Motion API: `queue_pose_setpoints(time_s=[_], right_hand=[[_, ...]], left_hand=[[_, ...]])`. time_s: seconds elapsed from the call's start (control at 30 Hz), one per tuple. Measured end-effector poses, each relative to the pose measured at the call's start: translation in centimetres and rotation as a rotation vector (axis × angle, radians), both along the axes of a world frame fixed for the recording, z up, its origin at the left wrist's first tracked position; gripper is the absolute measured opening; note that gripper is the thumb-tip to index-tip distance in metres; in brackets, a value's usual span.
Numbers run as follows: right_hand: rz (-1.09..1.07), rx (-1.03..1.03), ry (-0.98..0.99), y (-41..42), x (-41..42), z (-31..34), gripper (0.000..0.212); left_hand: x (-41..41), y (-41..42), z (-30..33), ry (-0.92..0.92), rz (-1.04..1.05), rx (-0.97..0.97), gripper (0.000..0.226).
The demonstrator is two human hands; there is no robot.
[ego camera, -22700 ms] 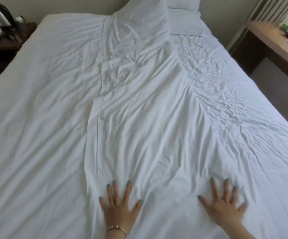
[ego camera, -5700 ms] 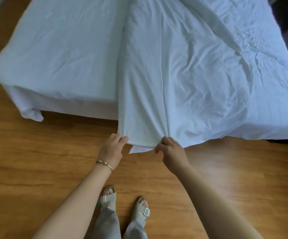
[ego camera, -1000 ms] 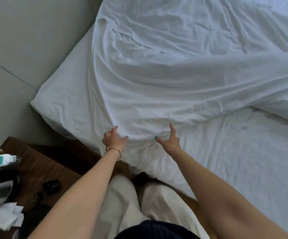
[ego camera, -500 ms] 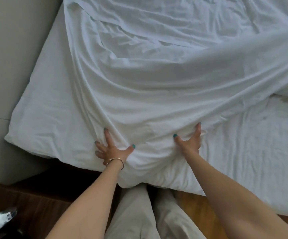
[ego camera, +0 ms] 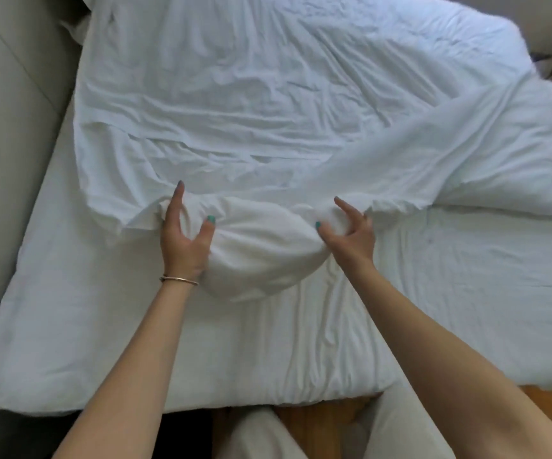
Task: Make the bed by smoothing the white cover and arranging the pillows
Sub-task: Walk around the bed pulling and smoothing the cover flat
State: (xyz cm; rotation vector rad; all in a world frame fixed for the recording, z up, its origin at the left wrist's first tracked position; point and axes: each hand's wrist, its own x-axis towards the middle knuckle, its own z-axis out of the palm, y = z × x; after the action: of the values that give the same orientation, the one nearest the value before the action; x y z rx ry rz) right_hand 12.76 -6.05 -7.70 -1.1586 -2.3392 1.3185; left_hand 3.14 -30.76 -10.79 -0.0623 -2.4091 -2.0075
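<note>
Head view shows my left hand (ego camera: 185,240) and right hand (ego camera: 350,233) grasping the white cover's (ego camera: 268,104) bunched edge near the mattress's (ego camera: 109,326) near side, cover still rumpled, pillows unarranged.

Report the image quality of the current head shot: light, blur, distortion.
Head view: soft, even daylight with a cool blue cast toward the far right of the white cover; no hard glare, only mild shadows in the folds. The raised fold at right is smeared by motion; the left hand and right hand stay fairly sharp. Wide-angle lens bends the mattress edges and stretches the forearms.
</note>
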Motion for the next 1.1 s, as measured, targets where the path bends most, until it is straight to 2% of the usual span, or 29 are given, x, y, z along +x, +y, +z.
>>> queue_pose_setpoints(time_s=[0.17,0.27,0.4,0.57,0.7,0.77,0.83,0.9,0.93,0.97,1.0,1.03,1.07,1.1], right_hand=[[0.04,0.124,0.114,2.1,-6.4,6.2,0.041],[0.069,0.179,0.184,3.4,-10.0,8.8,0.04],[0.11,0.182,0.219,5.0,-15.0,10.8,0.041],[0.168,0.144,0.262,8.6,-25.3,13.9,0.041],[0.236,0.212,0.358,13.5,-38.7,15.3,0.038],[0.293,0.246,0.394,16.2,-47.5,14.5,0.045],[0.429,0.045,0.457,18.2,-55.6,12.3,0.064],[0.593,-0.156,0.463,19.5,-61.2,8.1,0.079],[0.655,-0.182,0.424,19.9,-62.6,5.5,0.081],[0.718,-0.133,0.345,20.3,-63.4,2.8,0.082],[0.785,-0.049,0.235,20.8,-63.9,-0.4,0.082],[0.836,0.058,0.095,21.2,-63.7,-3.3,0.082],[0.863,0.15,-0.053,21.7,-63.6,-6.2,0.082],[0.865,0.227,-0.177,22.1,-63.5,-8.7,0.082]], left_hand=[[-7.1,0.7,6.3,0.123,-0.143,0.106,0.063],[-9.9,1.3,8.6,0.164,-0.201,0.131,0.075],[-13.8,2.2,10.2,0.169,-0.285,0.061,0.091],[-23.3,5.9,13.8,0.153,-0.177,0.013,0.092],[-35.5,11.0,15.6,0.209,-0.088,0.009,0.091],[-43.3,14.0,15.7,0.206,0.007,0.153,0.096],[-50.7,17.1,14.4,0.132,0.05,0.417,0.106],[-55.8,20.8,11.6,0.043,0.099,0.623,0.089],[-56.8,22.6,10.2,0.003,0.187,0.617,0.077],[-57.3,24.4,8.7,-0.01,0.28,0.587,0.072],[-57.5,25.7,6.9,0.021,0.387,0.468,0.071],[-57.6,26.4,5.1,0.147,0.454,0.192,0.072],[-57.9,26.8,2.8,0.331,0.387,-0.206,0.072],[-58.5,27.0,0.0,0.528,0.202,-0.627,0.07]])
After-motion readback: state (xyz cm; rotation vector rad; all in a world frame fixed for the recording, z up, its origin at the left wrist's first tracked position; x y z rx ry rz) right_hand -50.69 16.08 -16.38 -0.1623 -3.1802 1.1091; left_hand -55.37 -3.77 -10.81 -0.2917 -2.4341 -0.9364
